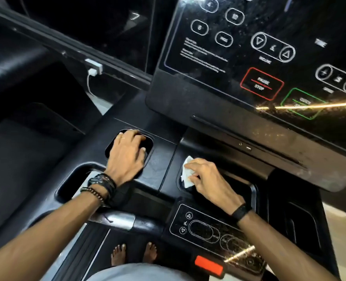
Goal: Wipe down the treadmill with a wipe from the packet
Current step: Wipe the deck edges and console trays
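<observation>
The black treadmill console (188, 102) fills the view, its glossy control panel (269, 47) at upper right. My right hand (206, 179) pinches a crumpled white wipe (186, 172) and presses it on the rim of the centre tray below the panel. My left hand (127, 153) rests flat, fingers spread, over the left cup holder (147, 142). No wipe packet is in view.
A lower control pad (204, 230) with arrow buttons and a red safety key (208, 263) sit near my right wrist. A white charger and cable (92, 75) hang at the left rail. My bare feet (133, 254) stand on the belt. A silver grip sensor (117, 220) lies under my left forearm.
</observation>
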Motion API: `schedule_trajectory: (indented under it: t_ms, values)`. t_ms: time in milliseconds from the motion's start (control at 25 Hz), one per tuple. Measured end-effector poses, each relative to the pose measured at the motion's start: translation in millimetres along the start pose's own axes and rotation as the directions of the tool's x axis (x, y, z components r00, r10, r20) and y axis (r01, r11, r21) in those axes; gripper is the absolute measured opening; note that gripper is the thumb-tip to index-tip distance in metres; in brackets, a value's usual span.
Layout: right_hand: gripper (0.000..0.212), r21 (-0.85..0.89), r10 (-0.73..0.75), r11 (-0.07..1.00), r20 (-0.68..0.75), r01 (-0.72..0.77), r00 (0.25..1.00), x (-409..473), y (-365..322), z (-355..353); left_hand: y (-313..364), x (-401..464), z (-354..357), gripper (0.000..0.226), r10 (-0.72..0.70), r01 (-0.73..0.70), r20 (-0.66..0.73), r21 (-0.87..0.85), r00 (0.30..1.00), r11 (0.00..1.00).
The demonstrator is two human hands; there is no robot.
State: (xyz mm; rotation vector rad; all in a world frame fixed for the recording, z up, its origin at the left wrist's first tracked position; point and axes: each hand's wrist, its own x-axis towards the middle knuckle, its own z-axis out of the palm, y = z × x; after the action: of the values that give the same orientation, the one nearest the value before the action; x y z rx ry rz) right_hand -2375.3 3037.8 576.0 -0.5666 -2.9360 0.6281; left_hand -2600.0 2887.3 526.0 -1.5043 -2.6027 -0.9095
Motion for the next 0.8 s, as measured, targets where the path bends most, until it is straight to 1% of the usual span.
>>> schedule_trajectory:
  t_ms: [80, 120, 200, 240, 320, 360, 400, 440, 480, 520, 560, 600, 640, 680, 720, 760, 800]
  values:
    - [0.03, 0.09, -0.119, 0.989, -0.001, 0.119, 0.993, 18, -3, 2, -17, -8, -12, 0.045, -0.092, 0.093, -0.035, 0.023, 0.995, 0.995]
    - [0.026, 0.14, -0.153, 0.978, -0.005, 0.152, 0.988, 26, -3, 1, -22, -15, -17, 0.045, -0.135, 0.137, -0.057, 0.03, 0.989, 0.99]
    - [0.022, 0.216, -0.138, 0.966, -0.044, 0.144, 0.989, 45, 4, -1, -25, -29, -24, 0.047, -0.187, 0.191, -0.088, 0.044, 0.978, 0.981]
    - [0.023, 0.243, -0.108, 0.962, -0.086, 0.126, 0.99, 55, 6, -1, -25, -35, -25, 0.048, -0.198, 0.203, -0.094, 0.053, 0.976, 0.978]
    - [0.025, 0.23, -0.106, 0.964, -0.141, 0.137, 0.984, 67, -1, 7, -23, -42, -27, 0.049, -0.237, 0.243, -0.099, 0.062, 0.967, 0.968]
    - [0.024, 0.208, -0.163, 0.96, -0.135, 0.189, 0.977, 63, -13, 17, -20, -45, -27, 0.049, -0.26, 0.267, -0.105, 0.061, 0.96, 0.962]
    - [0.022, 0.178, -0.286, 0.938, -0.085, 0.297, 0.955, 51, -24, 29, -17, -48, -27, 0.049, -0.277, 0.285, -0.111, 0.057, 0.954, 0.957]
    - [0.02, 0.163, -0.417, 0.896, -0.004, 0.412, 0.909, 42, -26, 36, -15, -50, -27, 0.05, -0.283, 0.291, -0.12, 0.055, 0.952, 0.955]
    - [0.018, 0.168, -0.489, 0.864, 0.061, 0.474, 0.87, 44, -24, 32, -13, -53, -28, 0.051, -0.289, 0.298, -0.127, 0.058, 0.949, 0.953]
    - [0.018, 0.174, -0.489, 0.864, 0.063, 0.473, 0.87, 58, -16, 26, -11, -56, -29, 0.051, -0.295, 0.305, -0.131, 0.062, 0.946, 0.95]
    - [0.016, 0.185, -0.4, 0.901, 0.001, 0.393, 0.916, 79, -7, 17, -10, -60, -30, 0.051, -0.304, 0.314, -0.134, 0.065, 0.943, 0.947]
    - [0.014, 0.151, -0.317, 0.934, -0.074, 0.324, 0.946, 99, -1, 6, -9, -62, -30, 0.049, -0.311, 0.322, -0.136, 0.07, 0.941, 0.944]
    - [0.011, 0.089, -0.301, 0.947, -0.097, 0.31, 0.949, 109, -1, 2, -9, -64, -31, 0.047, -0.311, 0.324, -0.137, 0.079, 0.94, 0.943]
    - [0.01, 0.019, -0.371, 0.927, -0.1, 0.375, 0.923, 108, -7, 8, -11, -65, -31, 0.046, -0.3, 0.314, -0.137, 0.093, 0.944, 0.945]
    - [0.01, 0.022, -0.471, 0.882, 0.002, 0.471, 0.882, 94, -23, 19, -13, -66, -32, 0.045, -0.29, 0.304, -0.138, 0.102, 0.947, 0.947]
    - [0.011, 0.084, -0.575, 0.818, 0.112, 0.569, 0.81, 73, -33, 34, -16, -67, -33, 0.046, -0.282, 0.298, -0.143, 0.107, 0.949, 0.949]
    - [0.01, 0.119, -0.635, 0.773, 0.112, 0.624, 0.765, 68, -33, 41, -19, -65, -36, 0.046, -0.279, 0.296, -0.144, 0.112, 0.949, 0.949]
